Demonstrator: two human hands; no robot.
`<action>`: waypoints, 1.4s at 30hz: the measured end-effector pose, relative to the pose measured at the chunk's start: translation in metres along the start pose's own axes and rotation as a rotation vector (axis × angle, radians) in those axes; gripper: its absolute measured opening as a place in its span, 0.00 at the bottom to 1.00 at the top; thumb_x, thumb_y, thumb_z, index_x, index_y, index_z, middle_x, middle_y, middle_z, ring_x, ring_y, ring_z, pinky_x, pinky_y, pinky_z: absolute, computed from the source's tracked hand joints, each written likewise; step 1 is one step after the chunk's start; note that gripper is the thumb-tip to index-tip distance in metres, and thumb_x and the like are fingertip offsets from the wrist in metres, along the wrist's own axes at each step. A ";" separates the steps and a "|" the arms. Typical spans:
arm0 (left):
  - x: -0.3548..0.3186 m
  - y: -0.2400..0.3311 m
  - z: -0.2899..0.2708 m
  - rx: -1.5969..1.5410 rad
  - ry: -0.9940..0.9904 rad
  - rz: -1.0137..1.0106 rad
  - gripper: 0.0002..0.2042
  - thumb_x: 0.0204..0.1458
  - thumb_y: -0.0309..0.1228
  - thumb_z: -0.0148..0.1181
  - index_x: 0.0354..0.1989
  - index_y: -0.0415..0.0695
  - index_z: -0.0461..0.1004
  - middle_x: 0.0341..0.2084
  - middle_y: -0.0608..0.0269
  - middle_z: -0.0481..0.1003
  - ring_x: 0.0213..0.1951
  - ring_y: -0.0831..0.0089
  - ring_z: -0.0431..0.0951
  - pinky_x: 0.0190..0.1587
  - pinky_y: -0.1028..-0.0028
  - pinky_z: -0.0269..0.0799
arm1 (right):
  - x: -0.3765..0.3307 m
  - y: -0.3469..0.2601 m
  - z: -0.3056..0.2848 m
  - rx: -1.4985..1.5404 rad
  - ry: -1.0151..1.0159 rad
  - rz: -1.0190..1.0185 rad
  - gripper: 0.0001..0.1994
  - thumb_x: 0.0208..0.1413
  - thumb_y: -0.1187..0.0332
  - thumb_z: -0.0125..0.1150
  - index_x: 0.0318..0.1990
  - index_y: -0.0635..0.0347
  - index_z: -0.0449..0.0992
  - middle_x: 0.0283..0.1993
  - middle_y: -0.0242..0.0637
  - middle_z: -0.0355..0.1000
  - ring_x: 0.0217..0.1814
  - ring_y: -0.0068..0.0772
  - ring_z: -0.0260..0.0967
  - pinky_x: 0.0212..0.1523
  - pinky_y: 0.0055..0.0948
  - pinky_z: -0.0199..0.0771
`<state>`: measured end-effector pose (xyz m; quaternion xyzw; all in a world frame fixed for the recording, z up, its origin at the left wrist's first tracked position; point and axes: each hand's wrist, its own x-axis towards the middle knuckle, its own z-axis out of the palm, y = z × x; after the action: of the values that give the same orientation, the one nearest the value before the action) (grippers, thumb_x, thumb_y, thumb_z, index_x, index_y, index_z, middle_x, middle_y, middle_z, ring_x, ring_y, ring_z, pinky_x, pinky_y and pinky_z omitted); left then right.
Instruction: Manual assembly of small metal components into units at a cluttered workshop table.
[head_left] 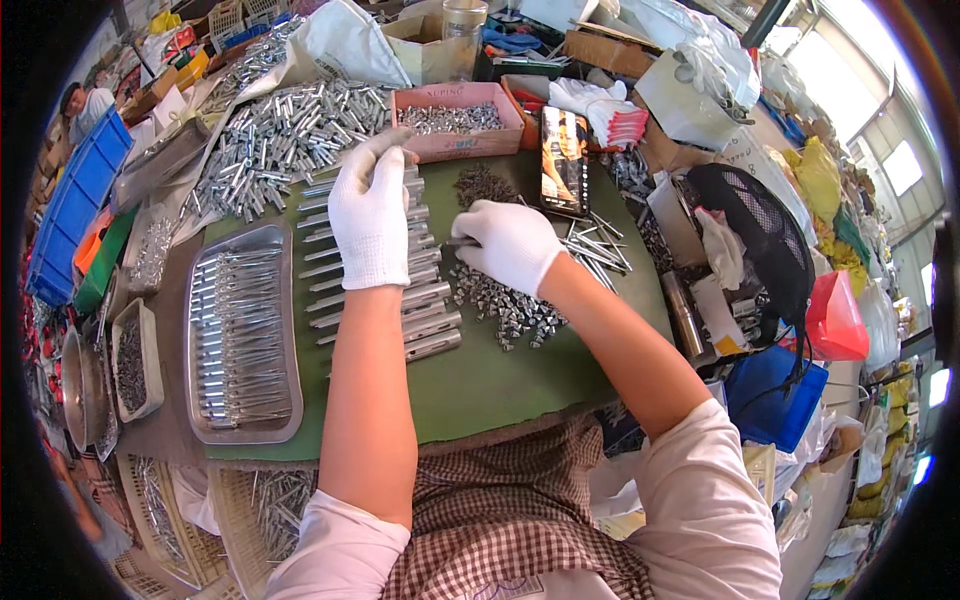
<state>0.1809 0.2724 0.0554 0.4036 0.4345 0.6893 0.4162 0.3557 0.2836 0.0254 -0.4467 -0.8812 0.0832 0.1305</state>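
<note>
White knit gloves cover both of my hands. My left hand (372, 205) is over the upper end of a row of silver metal tubes (430, 325) laid side by side on the green work mat (540, 375). Its fingers are drawn together near the pink box; what they grip, if anything, is hidden. My right hand (508, 245) is at the upper edge of a pile of small shiny metal pieces (512, 318). Thumb and fingers are pinched there, and what lies between them is too small to make out. Dark small screws or pins (485, 186) lie heaped just beyond it.
A metal tray (297, 345) of slim rods with tubes stands left. The pink cardboard box (468, 144) holds small metal parts, beside a large heap of tubes (290, 135). A phone (564, 160) leans upright; long pins (605, 250) lie below it. A black mesh bag (750, 235) is right.
</note>
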 end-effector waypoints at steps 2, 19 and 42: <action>-0.002 0.000 0.002 0.006 -0.001 0.009 0.11 0.63 0.26 0.54 0.49 0.41 0.80 0.32 0.69 0.78 0.23 0.90 0.66 0.24 0.85 0.61 | -0.013 -0.002 -0.008 0.015 0.007 -0.002 0.09 0.54 0.61 0.63 0.40 0.51 0.81 0.39 0.39 0.75 0.43 0.48 0.76 0.46 0.43 0.76; -0.002 -0.005 0.008 0.050 -0.043 0.031 0.10 0.61 0.27 0.55 0.46 0.42 0.81 0.31 0.69 0.78 0.26 0.87 0.69 0.27 0.84 0.65 | 0.056 0.039 -0.017 -0.156 0.200 0.191 0.12 0.55 0.61 0.59 0.44 0.49 0.83 0.44 0.44 0.79 0.49 0.47 0.77 0.51 0.43 0.77; -0.001 -0.017 0.008 0.202 -0.139 -0.002 0.10 0.61 0.27 0.55 0.45 0.39 0.81 0.31 0.71 0.79 0.30 0.86 0.71 0.32 0.83 0.65 | 0.043 0.030 -0.025 -0.149 -0.112 0.270 0.16 0.52 0.63 0.59 0.46 0.58 0.81 0.48 0.49 0.79 0.52 0.51 0.77 0.53 0.45 0.77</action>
<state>0.1928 0.2780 0.0416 0.4901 0.4722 0.6118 0.4031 0.3618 0.3362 0.0477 -0.5643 -0.8227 0.0589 0.0353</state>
